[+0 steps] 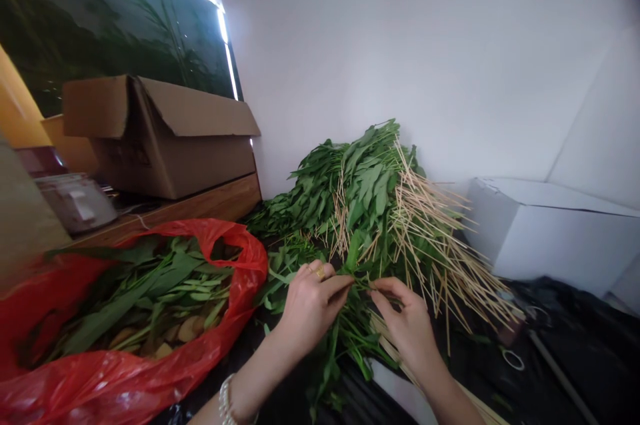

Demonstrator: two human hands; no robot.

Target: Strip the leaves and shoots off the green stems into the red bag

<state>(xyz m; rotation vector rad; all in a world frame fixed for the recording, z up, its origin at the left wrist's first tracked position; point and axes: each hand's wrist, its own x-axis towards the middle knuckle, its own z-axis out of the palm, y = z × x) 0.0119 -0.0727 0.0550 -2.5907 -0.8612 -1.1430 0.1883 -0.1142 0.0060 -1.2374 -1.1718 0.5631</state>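
My left hand (pixel 311 302), with a gold ring and a beaded bracelet at the wrist, is closed in a pinch on some leafy greens (pixel 354 253). Facing it, my right hand (pixel 406 322) pinches thumb and forefinger together beside the same greens; what lies between those fingertips is too small to make out. Under both hands spreads a pile of loose green stems (pixel 357 338). Beyond them lies a tall heap of leafy greens threaded on bamboo skewers (pixel 370 178), the bare stick ends (pixel 450 245) fanning to the right. More thin sticks lie partly hidden under my right forearm.
On the left, a red plastic bag (pixel 255 258) stands open with leaves and cut stems inside. Behind it, a cardboard box (pixel 200 152) rests on a wooden ledge (pixel 220 202). At right are a white box (pixel 565 232), black plastic sheeting (pixel 590 338) and a white ring (pixel 513 360).
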